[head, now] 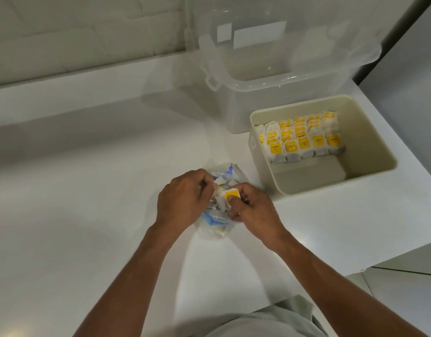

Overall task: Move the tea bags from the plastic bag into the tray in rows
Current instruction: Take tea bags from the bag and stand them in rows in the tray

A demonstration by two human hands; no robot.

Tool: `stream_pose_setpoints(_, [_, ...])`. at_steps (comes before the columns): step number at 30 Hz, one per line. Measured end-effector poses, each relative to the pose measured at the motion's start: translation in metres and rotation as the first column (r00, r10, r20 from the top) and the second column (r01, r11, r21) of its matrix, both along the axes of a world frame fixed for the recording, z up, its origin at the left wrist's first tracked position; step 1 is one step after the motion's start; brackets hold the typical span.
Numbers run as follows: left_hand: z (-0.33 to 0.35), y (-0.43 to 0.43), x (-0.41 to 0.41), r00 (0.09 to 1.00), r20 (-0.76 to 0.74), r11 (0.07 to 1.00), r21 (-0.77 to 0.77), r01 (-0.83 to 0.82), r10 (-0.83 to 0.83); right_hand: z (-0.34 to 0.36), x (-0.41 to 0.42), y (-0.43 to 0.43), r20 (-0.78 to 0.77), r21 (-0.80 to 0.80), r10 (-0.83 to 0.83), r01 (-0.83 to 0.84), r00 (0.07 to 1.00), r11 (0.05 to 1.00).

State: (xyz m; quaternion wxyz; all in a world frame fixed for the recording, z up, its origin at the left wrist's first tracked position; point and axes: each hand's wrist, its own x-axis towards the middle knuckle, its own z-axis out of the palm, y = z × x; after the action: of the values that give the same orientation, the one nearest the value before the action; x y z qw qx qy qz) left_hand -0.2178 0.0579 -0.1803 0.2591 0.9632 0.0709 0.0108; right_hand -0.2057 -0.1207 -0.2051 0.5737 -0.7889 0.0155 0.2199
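Just left of the tray (336, 188), on its near side: bag (214, 232), clear crumpled film with blue print, a loose heap of tea bags inside. Left hand (183, 198) curled at the mouth of the bag, seemingly gripping the film there, though fingertips partly hidden. Right hand (253, 210) pinching one tea bag (230, 194) just above that heap, thumb pressed flat on its yellow tag. Inside the tray, against the far wall: rows (299, 139) already packed upright, yellow tags up, filling the far half only. Likely feather-light, soft and easily crushed — thin paper pouch, loose fill, nothing stiff but the tag. Best taken across the flat faces or by the tag, with a light pinch rather than a squeeze. Probably apt to drag neighbours out of the heap, so lift slowly and clear. Slippery, shifting film too — worth pinning down with the free hand. Beyond the tray: clear box (258, 69), lid raised.
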Motion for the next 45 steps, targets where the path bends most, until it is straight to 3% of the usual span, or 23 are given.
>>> stream_pose_setpoints(7, [0.034, 0.005, 0.007, 0.999, 0.014, 0.956, -0.291, -0.039, 0.044, 0.028, -0.001, 0.003, 0.002, 0.137, -0.070, 0.069, 0.998, 0.988])
stream_pose_setpoints(10, [0.043, 0.014, 0.009, 0.990, 0.125, 0.986, -0.145, 0.077, -0.059, 0.037, 0.000, 0.002, -0.012, 0.166, -0.089, 0.090, 0.996, 0.982])
stream_pose_setpoints(12, [0.045, 0.017, 0.012, 0.986, 0.115, 0.989, -0.076, 0.127, -0.118, 0.040, 0.001, 0.000, 0.066, 0.100, -0.082, 0.076, 0.994, 0.992])
stream_pose_setpoints(19, [0.058, 0.008, 0.014, 0.993, 0.044, 0.951, -0.287, 0.115, -0.107, 0.043, 0.000, -0.008, 0.198, -0.019, 0.000, 0.003, 0.980, 1.000])
stream_pose_setpoints(23, [0.063, 0.006, 0.018, 0.999, 0.026, 0.972, -0.233, 0.032, -0.026, 0.050, 0.001, -0.013, 0.372, -0.172, 0.100, -0.037, 0.923, 0.984])
stream_pose_setpoints(28, [0.069, 0.008, 0.014, 1.000, 0.008, 0.938, -0.345, -0.011, 0.015, 0.050, -0.001, -0.014, 0.387, -0.210, 0.156, -0.077, 0.909, 0.975])
stream_pose_setpoints(31, [0.066, 0.009, 0.012, 0.998, 0.026, 0.984, -0.173, -0.049, 0.054, 0.044, -0.004, -0.013, 0.372, -0.274, 0.174, -0.071, 0.912, 0.959])
stream_pose_setpoints(33, [0.067, 0.012, 0.011, 0.996, 0.000, 0.985, -0.151, -0.084, 0.085, 0.043, -0.003, -0.013, 0.367, -0.285, 0.171, -0.064, 0.915, 0.956])
stream_pose_setpoints(38, [0.073, 0.017, 0.008, 0.997, -0.062, 0.947, -0.320, 0.016, -0.038, 0.053, 0.001, -0.012, 0.387, -0.287, 0.173, -0.060, 0.906, 0.956])
stream_pose_setpoints(41, [0.072, 0.019, 0.012, 0.997, -0.048, 0.900, -0.435, 0.028, -0.055, 0.064, 0.006, -0.011, 0.379, -0.325, 0.264, -0.140, 0.887, 0.935])
stream_pose_setpoints(45, [0.080, 0.021, 0.015, 0.998, 0.061, 0.734, -0.676, 0.065, -0.033, 0.078, 0.007, -0.012, 0.348, -0.265, 0.356, -0.273, 0.867, 0.925])
